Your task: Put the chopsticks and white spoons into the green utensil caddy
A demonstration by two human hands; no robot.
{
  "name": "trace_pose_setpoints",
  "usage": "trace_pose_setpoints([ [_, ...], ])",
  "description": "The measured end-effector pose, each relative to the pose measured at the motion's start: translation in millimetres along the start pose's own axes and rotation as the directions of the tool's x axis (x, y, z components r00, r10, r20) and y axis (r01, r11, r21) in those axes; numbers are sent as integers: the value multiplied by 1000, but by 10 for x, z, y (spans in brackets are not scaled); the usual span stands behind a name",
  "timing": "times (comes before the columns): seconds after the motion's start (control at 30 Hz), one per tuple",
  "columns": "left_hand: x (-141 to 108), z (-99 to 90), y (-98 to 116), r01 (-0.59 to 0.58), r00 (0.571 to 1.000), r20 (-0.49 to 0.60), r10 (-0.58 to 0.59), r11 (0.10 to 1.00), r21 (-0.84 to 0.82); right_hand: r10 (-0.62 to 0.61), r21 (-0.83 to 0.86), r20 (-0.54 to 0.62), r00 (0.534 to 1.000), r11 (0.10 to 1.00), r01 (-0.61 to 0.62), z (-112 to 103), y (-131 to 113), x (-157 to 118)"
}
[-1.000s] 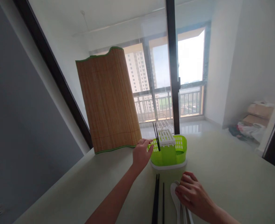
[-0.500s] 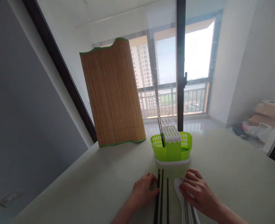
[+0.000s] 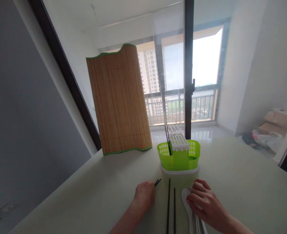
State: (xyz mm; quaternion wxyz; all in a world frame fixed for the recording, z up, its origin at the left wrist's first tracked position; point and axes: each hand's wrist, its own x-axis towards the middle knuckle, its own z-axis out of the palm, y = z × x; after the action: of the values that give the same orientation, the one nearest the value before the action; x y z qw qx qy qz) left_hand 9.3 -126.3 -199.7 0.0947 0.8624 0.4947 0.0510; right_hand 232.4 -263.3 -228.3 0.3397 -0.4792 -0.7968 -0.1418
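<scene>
My left hand (image 3: 145, 195) is closed around black chopsticks (image 3: 157, 182), whose two tips stick out past the fingers; the rest of them is hidden. To its right, a longer black chopstick (image 3: 168, 204) and a shorter-looking one (image 3: 174, 208) lie side by side on the table. My right hand (image 3: 204, 201) curls its fingers over several white spoons (image 3: 185, 196), covering part of their bowls while the handles run toward me. Just beyond both hands stands a green cutlery holder (image 3: 181, 162) with a white slatted rack (image 3: 180, 141) on top. Thin black chopsticks (image 3: 168, 143) lean in its left compartment.
A rolled bamboo mat (image 3: 120, 104) with green edging stands upright at the table's back left. Behind the white table (image 3: 85, 198) is a glass door with a dark frame (image 3: 188, 68). Cardboard boxes (image 3: 278, 120) and plastic bags lie on the floor at the right.
My left hand has closed on the leftmost chopsticks and shifted them left, tilting them away from the others. My right hand stays over the spoons.
</scene>
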Motion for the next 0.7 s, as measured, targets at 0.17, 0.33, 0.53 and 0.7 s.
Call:
trace_pose_setpoints([
  [0.17,-104,-368,29,-150,960,-245,136,988,-38,6,7,16,1000,1000,-6,16,13,-25],
  [0.33,-253,-691,-3,-280,815,-577,43,902,-328,0,16,32,999,1000,0,24,19,-34],
  [0.53,-325,-581,-78,-319,838,-545,-2,809,-493,6,14,26,1000,1000,-6,5,-5,-14],
  [0.7,-379,-610,-142,-297,852,-521,-49,774,-559,9,16,25,1000,1000,-10,11,-2,-26],
])
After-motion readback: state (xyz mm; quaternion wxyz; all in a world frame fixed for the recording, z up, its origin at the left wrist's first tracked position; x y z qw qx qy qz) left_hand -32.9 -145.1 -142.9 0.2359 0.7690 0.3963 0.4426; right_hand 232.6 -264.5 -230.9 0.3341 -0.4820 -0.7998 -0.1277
